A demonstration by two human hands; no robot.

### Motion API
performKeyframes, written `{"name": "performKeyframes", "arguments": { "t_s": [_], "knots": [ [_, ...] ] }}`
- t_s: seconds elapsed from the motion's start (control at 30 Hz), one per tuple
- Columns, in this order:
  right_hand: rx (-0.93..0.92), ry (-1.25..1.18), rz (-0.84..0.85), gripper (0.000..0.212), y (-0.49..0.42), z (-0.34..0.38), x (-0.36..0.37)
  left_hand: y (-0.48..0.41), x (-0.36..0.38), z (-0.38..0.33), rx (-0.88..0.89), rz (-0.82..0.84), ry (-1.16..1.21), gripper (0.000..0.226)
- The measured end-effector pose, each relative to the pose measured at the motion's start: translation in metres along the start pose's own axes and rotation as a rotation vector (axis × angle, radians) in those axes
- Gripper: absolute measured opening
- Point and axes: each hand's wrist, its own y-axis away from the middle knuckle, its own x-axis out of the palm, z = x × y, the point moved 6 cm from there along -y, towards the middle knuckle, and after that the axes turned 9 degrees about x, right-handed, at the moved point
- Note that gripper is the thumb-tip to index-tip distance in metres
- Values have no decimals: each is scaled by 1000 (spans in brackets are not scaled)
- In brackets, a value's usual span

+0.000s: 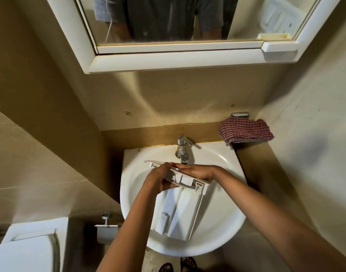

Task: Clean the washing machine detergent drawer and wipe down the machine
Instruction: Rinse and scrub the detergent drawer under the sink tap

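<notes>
The white plastic detergent drawer (178,211) is held over the white sink (217,238), underside toward me, its front panel up near the tap. My left hand (158,179) grips the drawer's left side just under the front panel, fingers curled round it. My right hand (199,171) lies along the far side of the front panel with fingers fairly straight, fingertips meeting the left hand's. Part of the panel is hidden by both hands.
A chrome tap (183,149) stands just behind the drawer. A red checked cloth (245,130) lies on the ledge at the back right. A mirror cabinet (178,59) hangs overhead. A toilet cistern (28,250) and paper holder (106,225) are at the lower left.
</notes>
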Motion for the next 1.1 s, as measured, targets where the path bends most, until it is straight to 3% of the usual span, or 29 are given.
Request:
{"name": "performKeyframes", "arguments": {
  "t_s": [0.3, 0.67, 0.77, 0.87, 0.97, 1.1],
  "knots": [
    [-145, -208, -193, 50, -2, -22, -15, -9, -6, 19, 79, -71, 50, 21],
    [-109, -342, -393, 25, -2, -51, -30, -13, 1, 13, 45, -100, 32, 19],
    [40, -238, -391, 42, -3, -53, -33, -11, 5, 11, 44, -114, 35, 18],
    [120, -65, -171, 49, -2, -41, -20, -9, 7, 14, 49, -125, 94, 22],
    [137, -59, -51, 76, -4, -38, -13, 0, 2, 18, 88, -191, 112, 17],
    [198, -165, -148, 98, -8, -54, -5, 12, -3, 25, 263, -329, 25, 54]
  ]
}}
